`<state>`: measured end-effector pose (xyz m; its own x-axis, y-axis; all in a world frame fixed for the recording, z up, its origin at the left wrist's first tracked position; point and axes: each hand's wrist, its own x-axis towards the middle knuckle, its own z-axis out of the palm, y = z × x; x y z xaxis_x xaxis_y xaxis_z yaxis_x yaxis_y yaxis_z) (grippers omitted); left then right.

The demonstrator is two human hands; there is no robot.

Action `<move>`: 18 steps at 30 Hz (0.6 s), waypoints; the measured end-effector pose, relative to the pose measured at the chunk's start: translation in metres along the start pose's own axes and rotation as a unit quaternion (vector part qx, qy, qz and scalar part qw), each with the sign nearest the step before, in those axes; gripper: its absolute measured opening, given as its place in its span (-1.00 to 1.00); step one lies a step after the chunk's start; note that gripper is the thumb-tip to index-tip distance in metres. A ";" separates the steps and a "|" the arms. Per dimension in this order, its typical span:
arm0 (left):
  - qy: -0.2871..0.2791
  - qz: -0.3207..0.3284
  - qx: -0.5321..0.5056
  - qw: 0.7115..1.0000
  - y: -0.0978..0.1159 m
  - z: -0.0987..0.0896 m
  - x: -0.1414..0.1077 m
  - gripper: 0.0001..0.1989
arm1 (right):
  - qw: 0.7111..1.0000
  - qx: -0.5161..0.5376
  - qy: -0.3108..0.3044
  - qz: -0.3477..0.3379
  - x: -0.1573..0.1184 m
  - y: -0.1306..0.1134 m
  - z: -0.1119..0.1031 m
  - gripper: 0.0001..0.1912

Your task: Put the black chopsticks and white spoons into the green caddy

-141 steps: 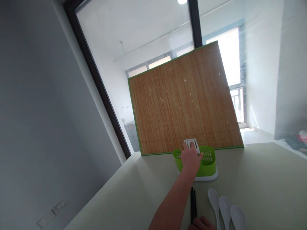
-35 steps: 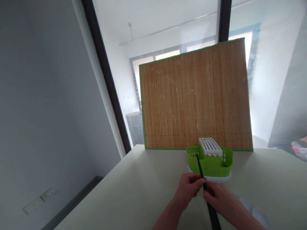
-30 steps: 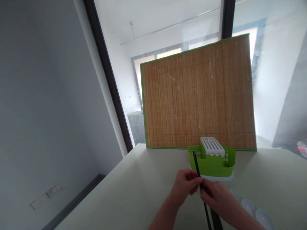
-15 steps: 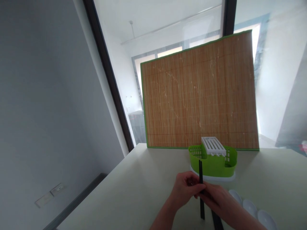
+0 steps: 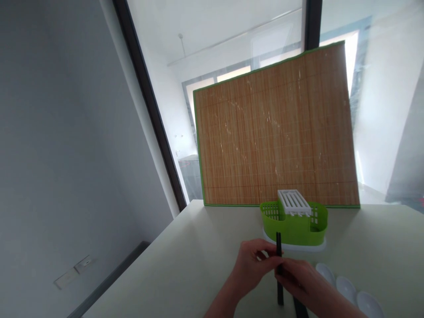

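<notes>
Two black chopsticks (image 5: 280,293) stand side by side, nearly vertical in the view, between my hands. My left hand (image 5: 255,263) pinches them from the left with thumb and fingers. From the right, my right hand (image 5: 300,276) also closes on them at about the same height, its fingertips partly hidden. Below my right hand lies a dark, flat strip-like bundle (image 5: 300,307) on the table, mostly covered, so its kind is unclear. Just beyond my hands sits a green utensil caddy (image 5: 293,232) with a white slotted top (image 5: 294,202) and a white base.
Several white rounded pieces, perhaps spoons (image 5: 346,289), lie in a row right of my right hand on the white table (image 5: 185,265). A bamboo mat (image 5: 274,132) with green edging stands upright at the table's back edge, before a glass partition. A grey wall (image 5: 66,154) is on the left.
The chopsticks' upper ends sit slightly lower and closer together. My fingers have shifted a little along them; both hands keep their grip. The caddy has not moved.
</notes>
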<state>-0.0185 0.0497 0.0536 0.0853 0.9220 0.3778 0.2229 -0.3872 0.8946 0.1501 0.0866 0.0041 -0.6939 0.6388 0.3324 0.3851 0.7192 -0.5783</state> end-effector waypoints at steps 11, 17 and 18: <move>0.126 0.106 0.027 0.986 0.057 -0.046 0.057 -0.82 | 0.997 -0.012 0.039 0.062 -0.030 0.025 -0.022 -0.77; 0.161 0.166 0.045 0.972 0.050 -0.053 0.154 -0.79 | 0.989 -0.037 0.132 0.058 -0.054 0.059 -0.024 -0.79; 0.153 0.146 0.065 0.975 0.039 -0.048 0.166 -0.79 | 0.987 -0.047 0.145 0.057 -0.056 0.063 -0.023 -0.79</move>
<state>-0.0426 0.1876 0.1628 -0.1266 0.7194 0.6830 0.3554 -0.6099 0.7083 0.2266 0.1023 -0.0336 -0.4456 0.7582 0.4760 0.5142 0.6520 -0.5572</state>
